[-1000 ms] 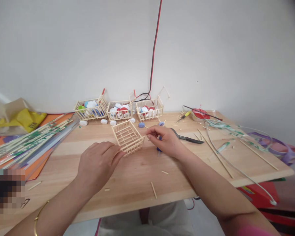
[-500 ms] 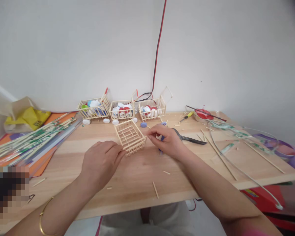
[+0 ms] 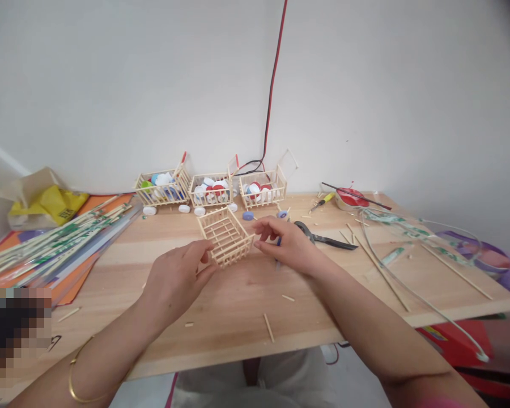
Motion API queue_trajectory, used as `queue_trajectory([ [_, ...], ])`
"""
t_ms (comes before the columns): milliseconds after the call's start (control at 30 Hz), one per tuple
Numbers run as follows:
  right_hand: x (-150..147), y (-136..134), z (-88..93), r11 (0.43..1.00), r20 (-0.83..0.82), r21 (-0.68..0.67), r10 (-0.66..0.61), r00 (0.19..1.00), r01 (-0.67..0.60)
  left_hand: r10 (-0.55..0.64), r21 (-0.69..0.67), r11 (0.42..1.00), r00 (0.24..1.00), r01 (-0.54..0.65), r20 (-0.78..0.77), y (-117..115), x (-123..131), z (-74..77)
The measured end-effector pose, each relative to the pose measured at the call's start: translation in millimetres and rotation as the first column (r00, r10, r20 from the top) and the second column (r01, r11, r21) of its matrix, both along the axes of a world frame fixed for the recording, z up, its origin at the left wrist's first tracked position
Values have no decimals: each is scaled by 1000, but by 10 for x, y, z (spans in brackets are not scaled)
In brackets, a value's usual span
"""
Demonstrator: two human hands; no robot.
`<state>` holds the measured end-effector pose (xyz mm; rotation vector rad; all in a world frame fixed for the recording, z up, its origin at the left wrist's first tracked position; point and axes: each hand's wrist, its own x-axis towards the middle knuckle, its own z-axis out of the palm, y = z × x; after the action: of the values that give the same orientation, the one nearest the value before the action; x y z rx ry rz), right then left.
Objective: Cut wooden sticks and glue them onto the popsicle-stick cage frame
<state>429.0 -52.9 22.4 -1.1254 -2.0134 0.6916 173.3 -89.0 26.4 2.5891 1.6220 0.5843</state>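
Note:
A small basket of thin wooden sticks sits on the table between my hands, open side up. My left hand is at its near left corner, thumb and fingers parted. On the other side my right hand has its fingers apart close to the right corner; whether a fingertip touches the sticks I cannot tell. Something blue, mostly hidden, lies under the right hand. Behind the basket stand three stick carts, the left one, the middle one and the right one, filled with bottle caps.
Black scissors lie right of my right hand. A yellow-handled knife and a bowl of red paint with a brush are behind. Bundled sticks cover the left side. Stick offcuts and a white cable lie about the table.
Both hands have loosened from the basket's corners, thumbs and fingers spreading apart. The left hand has drawn slightly back. The basket stays in nearly the same place.

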Motion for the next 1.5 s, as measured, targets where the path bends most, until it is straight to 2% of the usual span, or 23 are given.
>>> queue_trajectory([
  [100,15,23,-85,988,9,-148,55,998,-53,27,-112,993,1000,-26,7,18,4,20],
  [200,4,53,-175,976,-5,-201,90,996,-89,6,-167,986,1000,-1,28,39,13,25],
  [300,-37,61,-215,975,-21,-203,86,996,-88,1,-206,979,998,11,58,63,18,12],
  [567,-132,17,-186,959,-96,-271,59,994,-84,-17,-282,957,982,70,187,124,-32,12],
  [733,-135,7,-179,960,-153,-266,47,987,-87,-7,-338,931,931,139,364,135,-64,62],
  [900,-138,-14,-156,952,-238,-272,74,968,-140,13,-313,937,878,157,478,138,-74,116],
  [1100,-127,2,-184,958,-209,-258,69,975,-123,-53,-247,953,897,177,439,110,-48,143],
  [1300,-102,48,-269,972,-142,-206,80,987,-108,-92,-251,951,938,182,334,127,-52,77],
  [1500,-93,50,-289,976,-84,-190,91,992,-106,-123,-228,954,946,196,299,131,-49,75],
])
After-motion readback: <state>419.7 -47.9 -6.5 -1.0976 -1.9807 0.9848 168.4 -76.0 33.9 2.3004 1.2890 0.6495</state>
